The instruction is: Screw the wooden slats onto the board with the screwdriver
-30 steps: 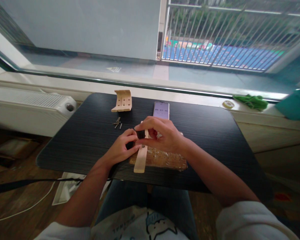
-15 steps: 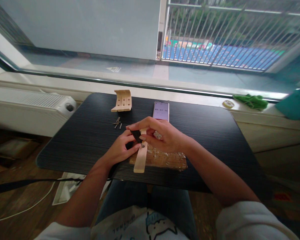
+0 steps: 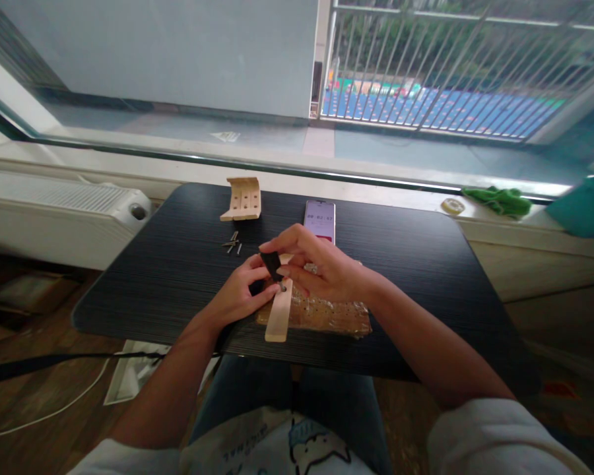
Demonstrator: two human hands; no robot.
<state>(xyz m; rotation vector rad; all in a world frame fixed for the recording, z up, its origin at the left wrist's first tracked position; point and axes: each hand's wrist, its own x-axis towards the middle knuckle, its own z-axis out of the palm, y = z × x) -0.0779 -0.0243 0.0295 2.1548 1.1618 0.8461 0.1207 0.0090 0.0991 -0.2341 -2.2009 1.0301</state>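
black and stubby, the tool, probably a screwdriver, is pinched by thumb and fingers of the right hand and leans leftward by a hole in the pale wooden strip, which lies across the left end of a brown tape-wrapped block. the left hand rests its thumb at the strip's edge by that hole, though from where i stand i cannot tell whether its fingers grip anything. i'd stand the tool upright, press straight down and hold the strip steady while turning.
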